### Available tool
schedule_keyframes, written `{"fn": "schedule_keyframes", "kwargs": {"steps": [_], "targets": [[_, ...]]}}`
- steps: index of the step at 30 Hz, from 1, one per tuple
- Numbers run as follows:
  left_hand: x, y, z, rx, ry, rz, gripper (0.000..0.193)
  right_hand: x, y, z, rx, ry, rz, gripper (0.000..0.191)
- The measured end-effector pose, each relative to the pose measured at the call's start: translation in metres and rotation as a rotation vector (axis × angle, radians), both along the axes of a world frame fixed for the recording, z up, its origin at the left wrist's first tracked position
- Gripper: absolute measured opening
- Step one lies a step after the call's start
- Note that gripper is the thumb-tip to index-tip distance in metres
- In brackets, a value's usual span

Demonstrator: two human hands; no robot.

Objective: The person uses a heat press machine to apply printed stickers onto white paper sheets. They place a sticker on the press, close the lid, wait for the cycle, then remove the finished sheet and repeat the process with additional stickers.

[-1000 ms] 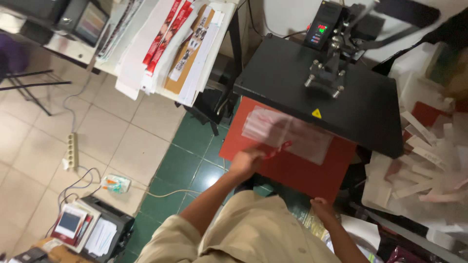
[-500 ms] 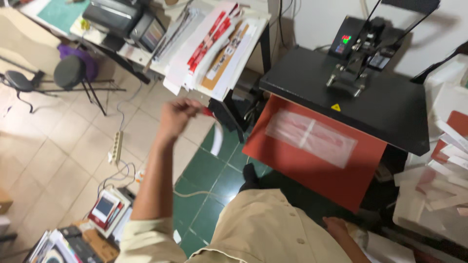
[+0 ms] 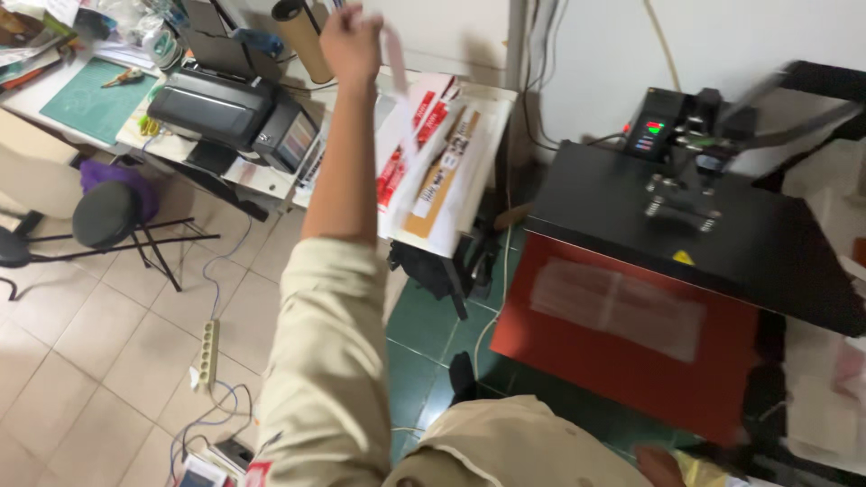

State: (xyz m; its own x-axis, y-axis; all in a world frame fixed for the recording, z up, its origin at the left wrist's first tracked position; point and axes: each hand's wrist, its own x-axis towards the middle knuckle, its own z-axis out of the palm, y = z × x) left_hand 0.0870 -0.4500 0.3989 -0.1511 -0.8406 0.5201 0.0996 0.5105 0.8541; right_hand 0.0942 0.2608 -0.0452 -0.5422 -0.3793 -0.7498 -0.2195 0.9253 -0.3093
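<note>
The left hand [image 3: 350, 41] has gone up higher, arm stretched out straight over the tabletop [image 3: 469, 90]. Its grip pinches a thin white strip [image 3: 395, 56] above the stacked sheets [image 3: 433, 162].

I have a single view, from the camera on the person's head; it looks steeply down and forward over the beige sleeve, close to the body; the left hand [image 3: 352, 41] reaches toward the top edge, the heat press [image 3: 695, 225] sits at right, the worktop [image 3: 262, 180] with the printer [image 3: 230, 113] at upper left, the tiled floor [image 3: 81, 361] below; there is no second view to overlap with it.
</note>
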Motion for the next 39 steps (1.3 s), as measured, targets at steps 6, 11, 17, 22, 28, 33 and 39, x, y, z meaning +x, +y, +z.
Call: {"fn": "schedule_keyframes", "kwargs": {"steps": [6,11,17,22,28,33,39], "targets": [[-0.007,-0.075,-0.055,0.294,0.459,-0.186,0.025,0.043,-0.074,-0.001,-0.103,-0.098,-0.678,0.048],[0.045,-0.052,-0.229,0.547,0.341,-0.073,0.019,0.064,-0.099,0.0,-0.018,-0.095,-0.541,0.052],[0.108,-0.011,-0.368,0.767,0.148,0.095,0.026,0.059,-0.1,0.015,0.003,-0.054,-0.669,0.049],[0.144,0.031,-0.4,0.368,-0.435,0.124,0.019,0.047,-0.122,0.034,-0.054,-0.072,-0.791,0.045],[0.134,0.023,-0.386,0.224,-0.659,0.046,0.021,0.045,-0.183,0.048,-0.116,0.007,-0.568,0.048],[0.114,-0.044,-0.368,-0.028,-0.756,0.167,0.028,0.044,-0.199,0.045,-0.177,-0.024,-0.61,0.057],[0.109,-0.049,-0.359,0.168,-0.712,0.077,0.015,0.061,-0.152,0.026,0.063,0.094,-0.486,0.05]]}}
